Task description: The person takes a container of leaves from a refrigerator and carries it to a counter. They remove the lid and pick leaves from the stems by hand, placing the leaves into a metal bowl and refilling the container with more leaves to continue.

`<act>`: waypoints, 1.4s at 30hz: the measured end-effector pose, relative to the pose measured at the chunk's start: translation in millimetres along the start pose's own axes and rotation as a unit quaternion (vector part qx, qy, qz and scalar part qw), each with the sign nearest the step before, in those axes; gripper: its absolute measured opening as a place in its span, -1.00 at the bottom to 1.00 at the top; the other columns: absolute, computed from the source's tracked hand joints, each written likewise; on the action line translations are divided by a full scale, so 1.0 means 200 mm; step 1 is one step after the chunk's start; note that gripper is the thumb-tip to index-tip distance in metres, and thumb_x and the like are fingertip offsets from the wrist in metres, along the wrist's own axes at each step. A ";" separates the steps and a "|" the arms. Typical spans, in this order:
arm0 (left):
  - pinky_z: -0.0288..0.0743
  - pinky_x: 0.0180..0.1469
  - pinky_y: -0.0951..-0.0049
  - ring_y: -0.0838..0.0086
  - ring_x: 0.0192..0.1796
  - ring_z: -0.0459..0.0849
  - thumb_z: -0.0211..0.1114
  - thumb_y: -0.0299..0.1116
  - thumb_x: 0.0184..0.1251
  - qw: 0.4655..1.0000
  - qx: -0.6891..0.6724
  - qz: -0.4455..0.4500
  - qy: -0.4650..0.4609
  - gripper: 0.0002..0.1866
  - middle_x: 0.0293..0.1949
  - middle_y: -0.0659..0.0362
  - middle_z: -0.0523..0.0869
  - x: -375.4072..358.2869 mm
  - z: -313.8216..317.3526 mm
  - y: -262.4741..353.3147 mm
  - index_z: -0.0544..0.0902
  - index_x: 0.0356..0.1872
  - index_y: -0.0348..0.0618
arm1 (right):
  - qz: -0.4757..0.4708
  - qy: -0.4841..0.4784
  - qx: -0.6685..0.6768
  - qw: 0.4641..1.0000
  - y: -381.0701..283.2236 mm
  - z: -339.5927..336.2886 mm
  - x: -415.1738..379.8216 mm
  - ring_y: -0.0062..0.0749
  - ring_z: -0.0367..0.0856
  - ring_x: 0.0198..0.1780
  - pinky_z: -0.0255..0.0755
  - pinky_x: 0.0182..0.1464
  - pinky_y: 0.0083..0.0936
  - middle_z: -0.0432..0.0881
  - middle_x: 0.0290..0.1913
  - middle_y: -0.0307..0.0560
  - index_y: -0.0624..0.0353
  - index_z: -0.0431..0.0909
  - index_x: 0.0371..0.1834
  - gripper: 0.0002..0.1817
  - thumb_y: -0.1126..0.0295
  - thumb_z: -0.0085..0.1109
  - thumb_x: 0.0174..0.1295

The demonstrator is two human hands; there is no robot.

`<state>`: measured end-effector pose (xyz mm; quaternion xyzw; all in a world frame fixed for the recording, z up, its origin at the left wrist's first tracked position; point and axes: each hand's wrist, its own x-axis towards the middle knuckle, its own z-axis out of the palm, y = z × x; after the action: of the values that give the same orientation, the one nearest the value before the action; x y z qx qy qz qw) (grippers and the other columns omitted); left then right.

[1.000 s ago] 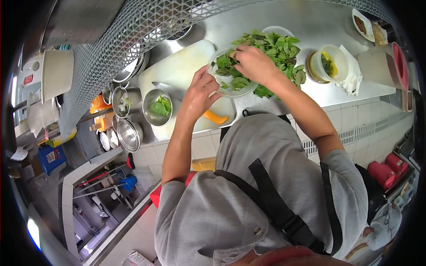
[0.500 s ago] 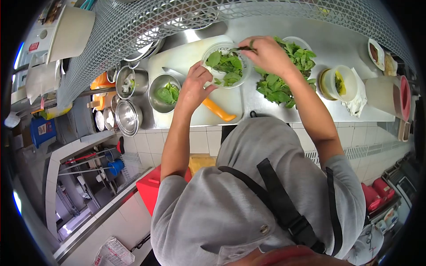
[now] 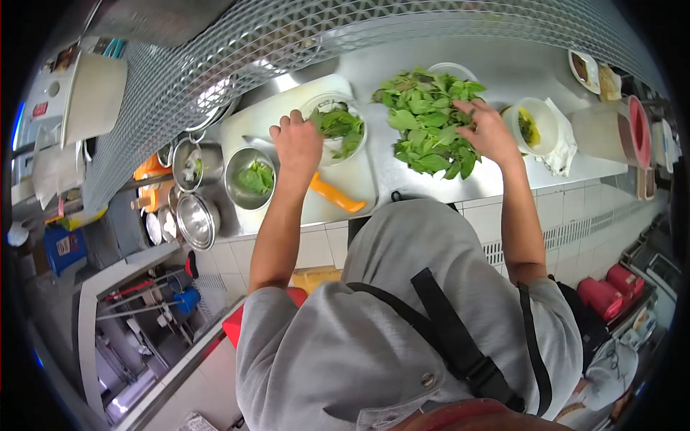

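My left hand point(image 3: 297, 146) grips the left rim of a clear round container point(image 3: 335, 130) that holds green leaves and stands on a white cutting board point(image 3: 280, 108). A big pile of green leaves point(image 3: 424, 122) lies on the steel counter point(image 3: 503, 57) to the right of the container. My right hand point(image 3: 490, 133) rests on the right side of that pile, fingers stretched into the leaves. An orange-handled knife point(image 3: 335, 195) lies on the board just below my left wrist.
A steel bowl with leaves point(image 3: 249, 178) and other steel bowls point(image 3: 194, 219) stand left of the board. To the right are a white tub point(image 3: 533, 126), a white cloth point(image 3: 565, 147) and a red-lidded container point(image 3: 619, 129). A metal mesh shelf point(image 3: 215, 57) overhangs the back. Another person point(image 3: 611, 373) is at the lower right.
My right hand has left the container and moved right onto the leaf pile. My left hand stays at the container's rim, and the view has shifted a little.
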<state>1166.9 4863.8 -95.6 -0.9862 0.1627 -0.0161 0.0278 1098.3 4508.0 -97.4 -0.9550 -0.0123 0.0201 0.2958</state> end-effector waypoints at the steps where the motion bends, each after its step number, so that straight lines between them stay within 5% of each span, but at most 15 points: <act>1: 0.36 -0.09 0.12 0.20 -0.11 0.58 0.37 -0.29 0.10 0.998 0.052 -0.004 -0.030 -0.82 -0.24 0.07 0.62 0.02 0.01 0.00 0.73 -0.37 -0.19 | -0.039 0.028 -0.108 0.993 0.01 0.00 -0.01 0.00 0.66 -0.07 0.54 0.03 -0.24 0.54 0.14 0.13 0.20 0.57 0.16 -0.54 0.45 0.29 0.14; 2: 0.37 -0.07 0.11 0.22 -0.10 0.60 0.28 -0.34 0.15 0.998 0.065 0.005 -0.027 -0.86 -0.23 0.10 0.62 0.03 0.02 -0.01 0.74 -0.37 -0.15 | 0.020 -0.024 -0.124 0.992 0.01 -0.02 -0.01 0.03 0.63 0.00 0.53 0.09 -0.16 0.40 0.25 0.14 0.14 0.50 0.25 -0.46 0.43 0.31 0.12; 5: 0.38 -0.05 0.11 0.25 -0.08 0.60 0.31 -0.33 0.14 0.999 -0.021 -0.026 0.025 -0.87 -0.23 0.13 0.62 0.00 -0.04 -0.03 0.74 -0.37 -0.11 | 0.088 0.002 -0.150 0.985 -0.11 -0.10 -0.01 0.02 0.64 0.00 0.53 0.06 -0.16 0.50 0.13 0.12 0.19 0.58 0.11 -0.56 0.38 0.32 0.12; 7: 0.47 -0.13 0.20 0.28 -0.17 0.65 0.35 -0.38 0.13 0.996 -0.053 -0.023 0.064 -0.91 -0.27 0.13 0.65 -0.02 -0.11 -0.06 0.74 -0.37 -0.11 | 0.086 0.024 -0.121 0.989 -0.17 -0.06 0.04 0.03 0.63 -0.01 0.52 0.05 -0.16 0.55 0.06 0.08 0.17 0.61 0.04 -0.62 0.39 0.31 0.11; 11: 0.51 -0.36 0.52 0.46 -0.47 0.66 0.40 -0.51 0.16 0.926 -0.355 -0.097 0.083 -0.93 -0.44 0.15 0.73 -0.09 -0.12 -0.16 0.70 -0.34 -0.21 | 0.019 -0.015 -0.116 0.993 -0.28 0.11 0.15 0.04 0.64 -0.08 0.52 -0.02 -0.14 0.63 -0.09 0.02 0.14 0.67 -0.15 -0.78 0.41 0.28 0.12; 13: 0.46 -0.33 0.62 0.66 -0.43 0.59 0.38 -0.52 0.23 0.786 -0.592 -0.176 0.010 -0.92 -0.45 0.26 0.70 -0.16 -0.10 -0.21 0.68 -0.28 -0.28 | -0.028 -0.016 -0.104 0.994 -0.28 0.17 0.19 0.06 0.67 -0.09 0.55 -0.02 -0.12 0.62 -0.03 0.09 0.18 0.67 -0.15 -0.78 0.41 0.25 0.13; 21: 0.50 -0.28 0.61 0.63 -0.39 0.64 0.36 -0.50 0.23 0.768 -0.555 -0.297 0.120 -0.77 -0.41 0.25 0.73 -0.53 -0.08 -0.64 0.66 -0.12 -0.36 | -0.020 -0.073 -0.147 0.986 -0.35 0.34 0.31 0.05 0.67 -0.10 0.56 -0.06 -0.11 0.69 -0.16 0.11 0.18 0.64 -0.21 -0.82 0.45 0.24 0.10; 23: 0.56 -0.17 0.48 0.44 -0.28 0.71 0.39 -0.47 0.17 0.806 -0.486 -0.328 0.079 -0.67 -0.29 0.11 0.76 -0.63 0.05 -0.76 0.64 -0.03 -0.36 | -0.029 -0.067 -0.166 0.983 -0.32 0.41 0.30 0.05 0.67 -0.11 0.56 -0.08 -0.11 0.69 -0.17 0.12 0.17 0.62 -0.25 -0.83 0.43 0.28 0.08; 25: 0.55 -0.05 0.36 0.24 -0.15 0.70 0.40 -0.43 0.15 0.927 -0.141 -0.291 0.189 -0.60 -0.16 0.01 0.72 -0.67 0.08 -0.77 0.62 0.04 -0.32 | -0.019 -0.065 -0.142 0.988 -0.29 0.43 0.30 0.05 0.67 -0.13 0.55 -0.11 -0.13 0.69 -0.19 0.12 0.17 0.62 -0.25 -0.83 0.43 0.30 0.07; 26: 0.55 -0.11 0.49 0.37 -0.07 0.69 0.37 -0.40 0.25 0.905 -0.180 -0.339 0.182 -0.64 -0.04 0.05 0.68 -0.67 0.06 -0.75 0.61 0.06 -0.27 | -0.005 -0.058 -0.118 0.991 -0.27 0.43 0.30 0.05 0.67 -0.16 0.54 -0.14 -0.14 0.69 -0.21 0.12 0.16 0.63 -0.26 -0.82 0.42 0.32 0.07; 29: 0.56 -0.13 0.45 0.39 -0.08 0.69 0.36 -0.39 0.27 0.883 -0.280 -0.306 0.221 -0.66 -0.07 0.07 0.69 -0.63 -0.03 -0.63 0.62 0.05 -0.27 | -0.024 -0.023 0.012 0.999 -0.25 0.35 0.28 0.09 0.66 -0.23 0.52 -0.19 -0.16 0.69 -0.27 0.14 0.14 0.64 -0.26 -0.85 0.47 0.30 0.07; 31: 0.57 -0.17 0.46 0.44 -0.10 0.68 0.34 -0.40 0.28 0.870 -0.333 -0.300 0.206 -0.68 -0.09 0.10 0.70 -0.53 -0.20 -0.39 0.63 0.04 -0.24 | -0.010 -0.027 0.089 0.996 -0.26 0.29 0.26 -0.22 0.65 -0.39 0.49 -0.27 -0.34 0.70 -0.35 0.02 0.19 0.64 -0.23 -0.83 0.47 0.32 0.10; 33: 0.52 -0.21 0.42 0.36 -0.16 0.69 0.37 -0.40 0.24 0.850 -0.467 -0.146 0.196 -0.68 -0.13 0.07 0.70 -0.39 -0.21 -0.16 0.64 0.01 -0.20 | 0.011 -0.065 0.195 0.979 -0.27 0.20 0.22 -0.61 0.56 -0.41 0.46 -0.30 -0.53 0.69 -0.37 -0.18 0.25 0.64 -0.23 -0.82 0.43 0.34 0.15; 35: 0.53 -0.23 0.43 0.39 -0.17 0.70 0.36 -0.37 0.25 0.836 -0.529 -0.037 0.145 -0.65 -0.14 0.08 0.71 -0.25 -0.22 0.10 0.63 0.05 -0.20 | -0.011 -0.093 0.262 0.961 -0.34 0.09 0.17 -0.64 0.57 -0.33 0.46 -0.26 -0.60 0.65 -0.31 -0.27 0.25 0.62 -0.23 -0.87 0.46 0.31 0.20; 42: 0.55 -0.24 0.54 0.55 -0.28 0.66 0.45 -0.38 0.20 0.720 -0.690 0.005 -0.071 -0.66 -0.25 0.16 0.72 0.04 -0.02 0.52 0.64 -0.02 -0.21 | -0.023 -0.100 0.380 0.919 -0.25 0.00 0.08 -0.72 0.52 -0.32 0.42 -0.26 -0.68 0.63 -0.33 -0.33 0.22 0.62 -0.25 -0.87 0.50 0.36 0.17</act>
<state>1141.1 4762.8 -96.9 -0.7298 0.1307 0.1709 -0.6489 1114.3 4549.8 -68.7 -0.7630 -0.0557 0.1120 0.6342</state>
